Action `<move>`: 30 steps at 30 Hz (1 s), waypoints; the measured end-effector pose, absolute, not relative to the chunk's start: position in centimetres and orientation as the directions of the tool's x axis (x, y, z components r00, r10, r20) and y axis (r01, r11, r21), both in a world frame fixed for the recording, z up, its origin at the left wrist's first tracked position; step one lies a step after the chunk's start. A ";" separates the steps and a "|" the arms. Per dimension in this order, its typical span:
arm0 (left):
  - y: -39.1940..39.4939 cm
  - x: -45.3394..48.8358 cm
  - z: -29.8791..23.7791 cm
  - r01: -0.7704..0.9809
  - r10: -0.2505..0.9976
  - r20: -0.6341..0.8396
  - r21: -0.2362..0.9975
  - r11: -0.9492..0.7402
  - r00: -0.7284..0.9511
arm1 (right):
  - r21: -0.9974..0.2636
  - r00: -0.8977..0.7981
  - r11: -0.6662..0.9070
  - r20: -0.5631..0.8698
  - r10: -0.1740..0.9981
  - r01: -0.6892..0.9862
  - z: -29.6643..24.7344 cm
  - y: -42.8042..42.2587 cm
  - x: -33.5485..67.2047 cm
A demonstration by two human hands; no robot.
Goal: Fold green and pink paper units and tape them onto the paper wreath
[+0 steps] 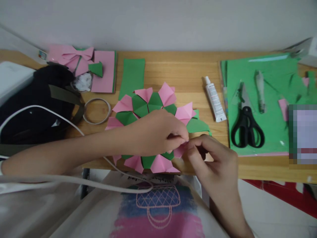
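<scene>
A round paper flower [153, 100] of folded green and pink pieces lies at the table's front edge. Across it reaches my left hand [170, 132], its thumb and fingers closed in a pinch at the flower's right side. My right hand [215, 162] meets it there, thumb and forefinger also pinched together. A pink paper petal [179, 151] shows between and below the fingertips, partly covered by them. My left hand and forearm hide much of the flower's middle. Beyond the fingers lies a green paper scrap [198, 125] with a cut edge.
A glue tube [215, 100] lies behind my right hand. Black-handled scissors [247, 129] and a clear slim object [260, 92] rest on green paper sheets [272, 135]. At left are a tape ring [96, 111], a black bag [37, 96], pink paper [105, 72] and a white cable [111, 186].
</scene>
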State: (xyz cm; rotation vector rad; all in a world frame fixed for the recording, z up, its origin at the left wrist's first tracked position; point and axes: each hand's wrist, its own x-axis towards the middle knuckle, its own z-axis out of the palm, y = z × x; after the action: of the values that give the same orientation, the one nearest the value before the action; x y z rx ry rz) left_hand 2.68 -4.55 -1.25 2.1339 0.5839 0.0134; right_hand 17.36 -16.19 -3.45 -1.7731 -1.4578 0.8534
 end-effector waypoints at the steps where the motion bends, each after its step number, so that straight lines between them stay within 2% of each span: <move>1: -4.6 2.7 -1.3 0.400 0.409 -0.203 0.777 -0.486 0.890 | -0.830 0.159 -0.140 -0.063 0.985 0.541 -3.5 -16.2 17.3; 7: -4.7 2.7 -1.3 0.402 0.416 -0.198 0.774 -0.489 0.887 | -0.812 0.095 -0.086 -0.039 0.995 0.578 -3.6 -16.2 17.5; 17: -4.9 2.8 -1.3 0.372 0.413 -0.167 0.790 -0.487 0.895 | -0.663 0.062 0.008 0.082 0.995 0.749 -2.9 -15.7 17.1; 24: -4.8 2.7 -1.2 0.386 0.425 -0.198 0.821 -0.420 0.883 | -0.724 0.145 -0.077 0.033 0.989 0.685 -3.1 -15.9 17.1; 30: -4.8 2.6 -1.5 0.404 0.458 -0.204 0.825 -0.396 0.865 | -0.784 0.149 -0.064 0.036 0.988 0.618 -3.3 -16.3 17.6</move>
State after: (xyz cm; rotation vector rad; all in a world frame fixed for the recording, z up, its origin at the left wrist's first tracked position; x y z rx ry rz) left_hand 2.60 -4.78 -1.53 2.0324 0.6288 0.0677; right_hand 17.63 -16.33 -3.34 -1.7616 -1.5430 0.7069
